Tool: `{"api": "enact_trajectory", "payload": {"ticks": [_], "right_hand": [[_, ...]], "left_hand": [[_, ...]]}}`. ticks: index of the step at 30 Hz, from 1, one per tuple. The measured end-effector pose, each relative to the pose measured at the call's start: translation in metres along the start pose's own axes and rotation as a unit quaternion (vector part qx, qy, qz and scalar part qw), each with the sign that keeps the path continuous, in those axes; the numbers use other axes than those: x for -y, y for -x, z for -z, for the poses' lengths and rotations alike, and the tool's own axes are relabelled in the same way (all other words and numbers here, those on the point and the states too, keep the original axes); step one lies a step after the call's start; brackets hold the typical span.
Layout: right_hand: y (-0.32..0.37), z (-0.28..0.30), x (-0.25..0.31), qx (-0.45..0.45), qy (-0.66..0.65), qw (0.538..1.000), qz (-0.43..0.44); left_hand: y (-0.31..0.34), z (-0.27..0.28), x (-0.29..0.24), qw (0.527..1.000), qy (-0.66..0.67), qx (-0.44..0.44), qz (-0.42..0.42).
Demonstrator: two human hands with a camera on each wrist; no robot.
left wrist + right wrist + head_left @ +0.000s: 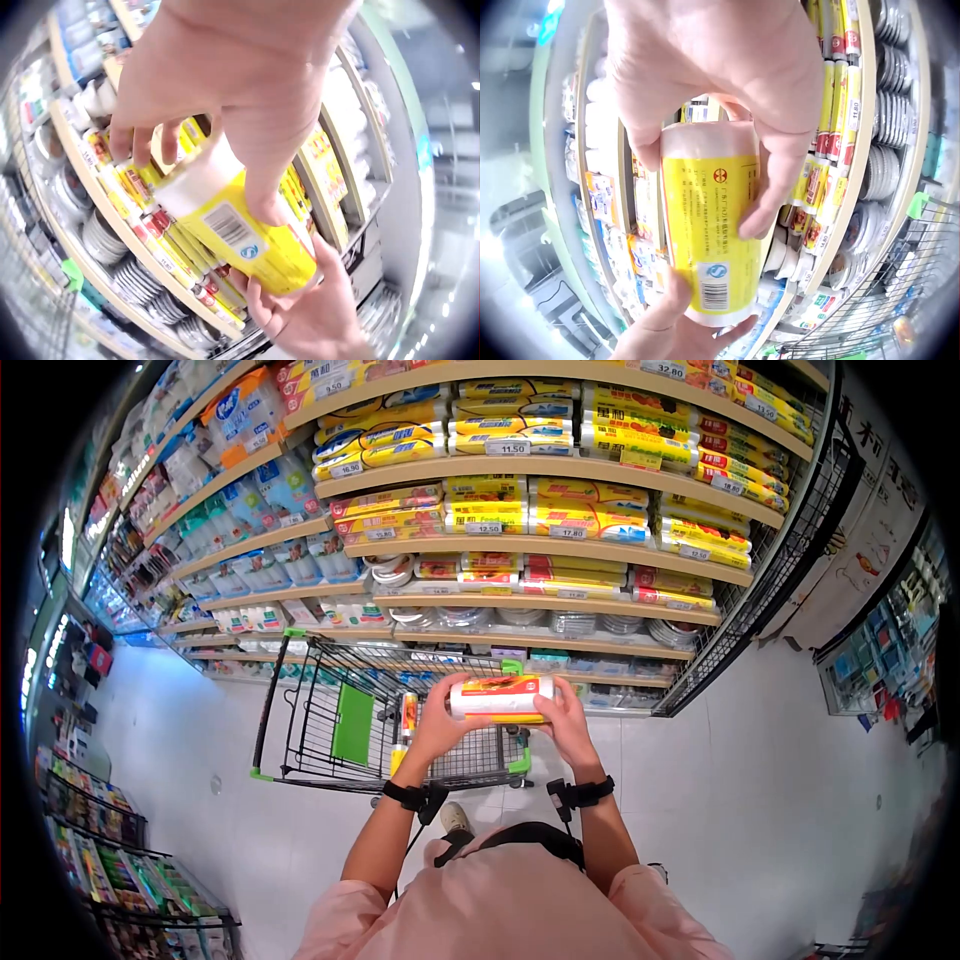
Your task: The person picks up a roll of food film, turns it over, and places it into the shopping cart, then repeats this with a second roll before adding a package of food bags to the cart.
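Both hands hold one thick roll (500, 702) in a yellow, red and white wrapper, level above the shopping cart in the head view. My left hand (440, 722) grips its left end and my right hand (568, 722) its right end. A barcode on the yellow label of the roll (259, 240) faces the left wrist camera, where the left thumb lies along the label. In the right wrist view, the right hand (720, 67) has thumb and fingers around the white end, while the left hand (664, 322) holds the far end.
A black wire cart (300, 730) with a green panel (352, 725) stands in front of the shelves, with yellow packages (409, 715) inside. Curved shelves (520, 545) of similar yellow rolls rise beyond it. A wire rack side (735, 620) bounds them at right; pale floor (680, 800) surrounds the cart.
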State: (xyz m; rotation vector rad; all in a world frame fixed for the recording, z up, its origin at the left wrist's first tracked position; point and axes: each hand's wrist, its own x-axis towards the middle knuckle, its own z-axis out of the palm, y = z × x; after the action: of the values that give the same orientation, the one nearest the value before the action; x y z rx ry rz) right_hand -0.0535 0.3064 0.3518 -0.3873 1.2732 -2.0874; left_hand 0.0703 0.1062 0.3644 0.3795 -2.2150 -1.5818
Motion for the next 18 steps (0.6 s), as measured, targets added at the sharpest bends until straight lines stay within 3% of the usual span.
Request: {"api": "enact_trajectory", "payload": {"ticks": [1, 4, 11, 18], "right_hand": [[0.000, 0.003, 0.001, 0.016, -0.006, 1.000, -0.011], [0.000, 0.001, -0.001, 0.011, -0.034, 0.999, -0.018], [-0.006, 0.014, -0.009, 0.053, -0.059, 0.996, -0.051], [-0.005, 0.017, 0.002, 0.094, 0.000, 0.996, -0.001]], "left_hand": [[0.001, 0.005, -0.003, 0.997, 0.053, 0.005, 0.052], [-0.001, 0.008, -0.003, 0.981, 0.170, -0.004, 0.088], [0.000, 0.007, 0.000, 0.979, 0.185, -0.059, 0.055], [-0.002, 0.003, -0.006, 0.973, 0.177, -0.130, 0.072]]}}
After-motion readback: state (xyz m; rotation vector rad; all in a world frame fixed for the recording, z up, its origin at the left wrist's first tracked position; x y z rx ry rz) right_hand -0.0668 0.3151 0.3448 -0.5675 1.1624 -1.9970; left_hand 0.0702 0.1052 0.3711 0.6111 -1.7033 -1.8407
